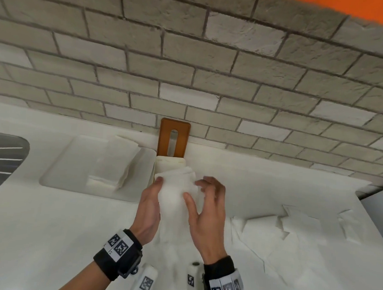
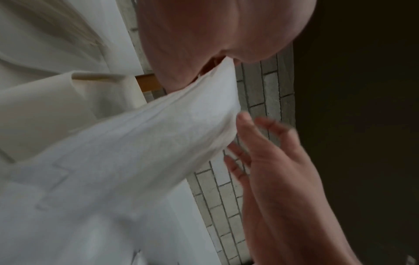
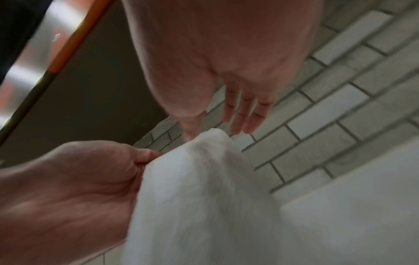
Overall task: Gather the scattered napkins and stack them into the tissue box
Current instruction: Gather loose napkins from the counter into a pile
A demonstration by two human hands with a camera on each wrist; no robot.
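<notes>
A shallow white tray [image 1: 58, 171] holds a flat, square-folded paper stack [image 1: 112, 163]. Beside it stands the cream box [image 1: 169, 162], its brown slotted lid [image 1: 174, 137] leaning on rough brick. Over the box, the left hand [image 1: 150, 206] pinches a soft bundle of napkins [image 1: 176, 192]; the right hand [image 1: 207, 210] is spread, fingers touching it. Crumpled napkins [image 1: 292, 236] lie right.

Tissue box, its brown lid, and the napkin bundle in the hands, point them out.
tissue box [image 1: 170, 162], head view, on its pale back inner wall.
brown lid [image 1: 183, 140], head view, right of its slot.
napkin bundle [image 1: 172, 195], head view, on its front face between the hands.
</notes>
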